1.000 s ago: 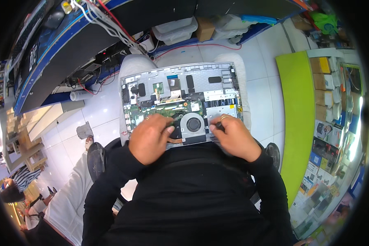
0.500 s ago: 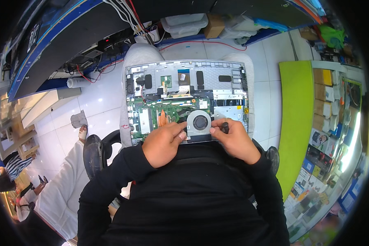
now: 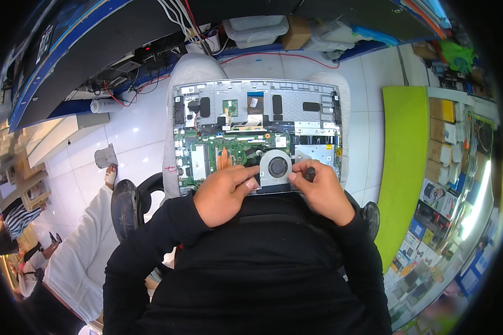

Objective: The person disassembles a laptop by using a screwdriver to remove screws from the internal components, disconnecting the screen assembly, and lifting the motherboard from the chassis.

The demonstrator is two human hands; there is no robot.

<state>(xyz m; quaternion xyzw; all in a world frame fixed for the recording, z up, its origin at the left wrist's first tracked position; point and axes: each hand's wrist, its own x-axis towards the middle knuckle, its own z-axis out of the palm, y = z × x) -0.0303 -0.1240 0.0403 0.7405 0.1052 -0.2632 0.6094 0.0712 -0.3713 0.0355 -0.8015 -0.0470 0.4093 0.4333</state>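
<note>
An opened laptop base (image 3: 240, 106) lies across my lap, its inside facing up. Low in its middle sits a silver cooling fan (image 3: 267, 177) with a dark round hub. My left hand (image 3: 224, 192) grips the fan's left edge with bent fingers. At the fan's right edge, my right hand (image 3: 321, 190) pinches with thumb and fingertip. A short dark tool (image 3: 310, 174), seemingly a screwdriver, is tucked in the right fingers; its tip is hidden. Left of the fan are the green circuit board (image 3: 246, 144) and a copper heat pipe (image 3: 224, 159).
A dark bench (image 3: 123, 33) with hanging cables runs along the far side. Clear plastic boxes (image 3: 256, 33) stand beneath it. A lime-green panel (image 3: 405, 167) and shelves of boxes (image 3: 441, 134) are to the right. Another person's leg (image 3: 84, 240) extends at the left.
The laptop and fan appear shifted slightly right in the view, along with the surroundings. Both hands keep the same hold at the fan's edges.
</note>
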